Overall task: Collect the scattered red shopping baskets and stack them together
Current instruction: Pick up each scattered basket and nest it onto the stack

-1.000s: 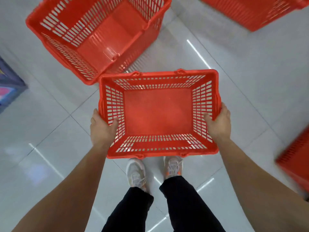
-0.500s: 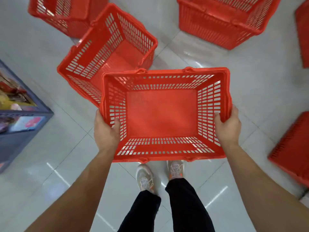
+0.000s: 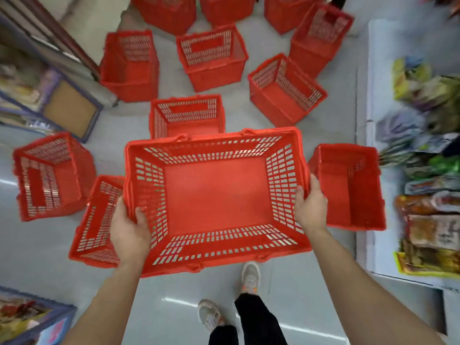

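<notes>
I hold a red slatted shopping basket (image 3: 216, 197) level in front of me, above the floor. My left hand (image 3: 129, 230) grips its left rim, thumb inside. My right hand (image 3: 311, 207) grips its right rim, thumb inside. Several more red baskets stand scattered on the grey tiled floor: one just beyond the held basket (image 3: 186, 118), one under its left side (image 3: 97, 225), one at the far left (image 3: 52, 175), one at the right (image 3: 348, 185), and others further back (image 3: 211, 56).
A shelf with packaged goods (image 3: 428, 170) runs along the right. Another shelf unit (image 3: 49, 100) stands at the left, and a shelf corner (image 3: 32, 317) at the lower left. My feet (image 3: 250, 275) stand on bare floor below the basket.
The view has risen and tilted forward, so many more baskets and the shelves have come into sight. Both hands keep the same grip on the basket.
</notes>
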Motion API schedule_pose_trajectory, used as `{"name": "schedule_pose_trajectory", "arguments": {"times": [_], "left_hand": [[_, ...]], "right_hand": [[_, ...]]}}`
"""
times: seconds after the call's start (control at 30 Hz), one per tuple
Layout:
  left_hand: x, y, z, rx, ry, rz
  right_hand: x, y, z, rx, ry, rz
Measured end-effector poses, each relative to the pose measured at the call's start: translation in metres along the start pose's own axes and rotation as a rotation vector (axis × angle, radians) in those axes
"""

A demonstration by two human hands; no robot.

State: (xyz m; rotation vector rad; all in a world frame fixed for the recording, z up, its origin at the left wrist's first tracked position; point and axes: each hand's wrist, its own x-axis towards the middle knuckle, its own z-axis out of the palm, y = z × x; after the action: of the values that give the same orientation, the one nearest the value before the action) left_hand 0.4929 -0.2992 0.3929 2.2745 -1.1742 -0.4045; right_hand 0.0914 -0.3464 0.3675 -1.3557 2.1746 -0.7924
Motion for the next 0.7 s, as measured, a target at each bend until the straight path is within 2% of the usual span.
{"name": "schedule_pose_trajectory", "arguments": {"times": [0.27,0.37,0.5,0.7], "left_hand": [[-0.019,0.209,0.025,0.020,-0.110,0.269],[-0.030,0.268,0.047,-0.085,-0.186,0.377],[-0.035,0.331,0.086,-0.080,-0.302,0.502],[-0.028,0.423,0.173,0.024,-0.489,0.706]], "right_hand": [[0.025,0.039,-0.186,0.016,0.244,0.208],[0.022,0.062,-0.232,0.040,0.312,0.306],[0.012,0.091,-0.263,0.077,0.437,0.421],[0.006,0.130,-0.262,0.161,0.606,0.704]]}}
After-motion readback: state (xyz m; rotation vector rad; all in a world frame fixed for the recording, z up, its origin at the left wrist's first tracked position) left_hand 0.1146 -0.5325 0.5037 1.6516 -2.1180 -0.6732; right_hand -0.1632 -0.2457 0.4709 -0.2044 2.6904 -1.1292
